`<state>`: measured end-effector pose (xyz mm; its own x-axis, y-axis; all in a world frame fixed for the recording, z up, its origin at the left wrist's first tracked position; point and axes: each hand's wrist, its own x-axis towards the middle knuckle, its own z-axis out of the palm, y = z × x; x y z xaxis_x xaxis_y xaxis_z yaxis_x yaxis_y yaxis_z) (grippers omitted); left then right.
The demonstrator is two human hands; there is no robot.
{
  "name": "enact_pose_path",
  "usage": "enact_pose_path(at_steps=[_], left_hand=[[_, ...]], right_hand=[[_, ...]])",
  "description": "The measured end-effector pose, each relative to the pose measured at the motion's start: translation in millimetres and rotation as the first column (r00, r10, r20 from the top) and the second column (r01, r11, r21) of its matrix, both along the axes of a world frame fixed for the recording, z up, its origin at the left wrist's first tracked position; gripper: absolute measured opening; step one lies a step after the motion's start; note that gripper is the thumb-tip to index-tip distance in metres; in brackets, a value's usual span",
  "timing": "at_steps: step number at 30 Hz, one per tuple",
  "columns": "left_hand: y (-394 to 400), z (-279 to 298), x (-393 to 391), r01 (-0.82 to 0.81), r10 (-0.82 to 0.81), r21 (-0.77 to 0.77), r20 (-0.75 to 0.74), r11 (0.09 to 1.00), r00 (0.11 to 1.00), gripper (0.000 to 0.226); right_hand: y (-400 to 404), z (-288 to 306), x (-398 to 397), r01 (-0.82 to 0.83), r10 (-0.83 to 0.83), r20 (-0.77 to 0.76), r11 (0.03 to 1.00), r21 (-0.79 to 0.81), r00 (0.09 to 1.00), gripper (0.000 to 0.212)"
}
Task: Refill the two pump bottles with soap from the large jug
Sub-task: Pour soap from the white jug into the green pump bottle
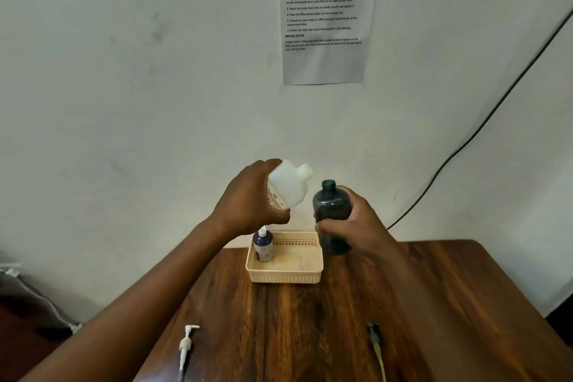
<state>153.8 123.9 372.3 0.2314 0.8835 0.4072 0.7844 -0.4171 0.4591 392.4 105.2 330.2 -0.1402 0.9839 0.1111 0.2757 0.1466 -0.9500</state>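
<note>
My left hand (251,198) grips the white soap jug (293,184), held above the table and tilted to the right, its uncapped spout pointing up and right. My right hand (353,226) holds a dark translucent bottle (331,205) upright just to the right of the jug, its mouth open and no pump on it. The jug's spout sits a little above and left of that mouth, apart from it. A second dark bottle with a white pump top (263,244) stands in the left corner of a cream basket (285,276). A loose white pump head (186,344) lies on the table at the front left.
The wooden table (434,304) runs to the wall, with its right edge slanting down at the right. A yellow cable end (378,350) lies on the front right. A black cord hangs along the wall at right, and a printed sheet (325,15) is stuck above.
</note>
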Motion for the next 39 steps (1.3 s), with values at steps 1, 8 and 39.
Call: enact_pose_path(at_steps=[1, 8, 39], left_hand=[[0.0, 2.8, -0.3, 0.004, -0.004, 0.005, -0.028, 1.0, 1.0, 0.089], [0.9, 20.7, 1.2, 0.013, -0.01, 0.017, -0.143, 1.0, 0.99, 0.095], [11.5, 65.2, 2.5, 0.101, -0.016, 0.139, -0.511, 0.985, 0.86, 0.099]], right_hand=[[1.0, 1.6, -1.1, -0.003, 0.003, 0.009, 1.0, 0.0, 1.0, 0.061], [6.5, 7.6, -6.9, -0.008, 0.007, 0.042, 1.0, 0.005, 0.999, 0.062], [5.6, 9.9, -14.1, 0.034, -0.034, -0.006, 0.999, 0.017, 0.999, 0.067]])
